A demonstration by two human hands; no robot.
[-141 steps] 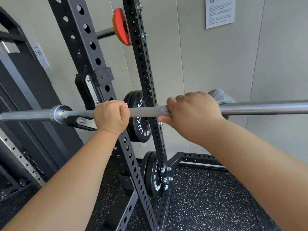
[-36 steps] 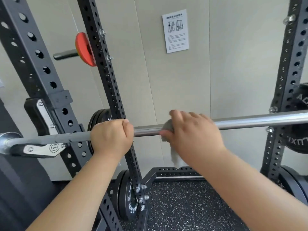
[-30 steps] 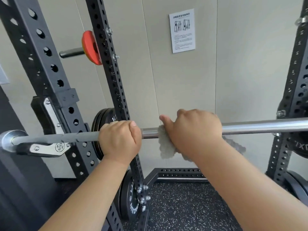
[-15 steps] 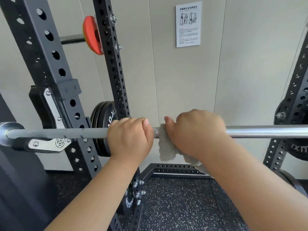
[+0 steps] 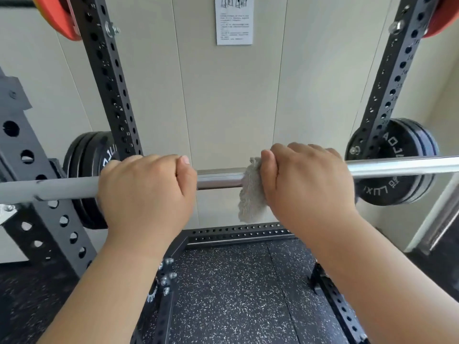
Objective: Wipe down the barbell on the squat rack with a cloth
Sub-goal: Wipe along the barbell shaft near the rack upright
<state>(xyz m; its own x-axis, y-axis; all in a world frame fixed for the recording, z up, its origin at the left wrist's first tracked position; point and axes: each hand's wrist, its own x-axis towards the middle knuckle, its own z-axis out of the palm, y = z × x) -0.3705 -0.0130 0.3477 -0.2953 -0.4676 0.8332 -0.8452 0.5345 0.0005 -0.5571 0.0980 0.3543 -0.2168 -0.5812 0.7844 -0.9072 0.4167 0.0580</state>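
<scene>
A steel barbell (image 5: 218, 179) lies level across the squat rack at chest height. My left hand (image 5: 146, 192) is wrapped around it left of centre, fist closed on bare bar. My right hand (image 5: 308, 184) grips the bar right of centre through a fluffy grey cloth (image 5: 250, 194). One end of the cloth hangs out below my thumb; the rest is hidden under my palm. A short shiny stretch of bar shows between the two hands.
Black perforated uprights stand at left (image 5: 109, 78) and right (image 5: 392, 78). Black weight plates are stored on both sides (image 5: 89, 175) (image 5: 397, 165), orange plates higher up (image 5: 57, 16). A black crossmember (image 5: 238, 234) and speckled rubber floor (image 5: 236, 289) lie below. A paper notice (image 5: 234, 21) hangs on the wall.
My right hand and the cloth have slid to the right along the bar, opening a gap from my left hand. The view has shifted right, bringing the right upright and plates in.
</scene>
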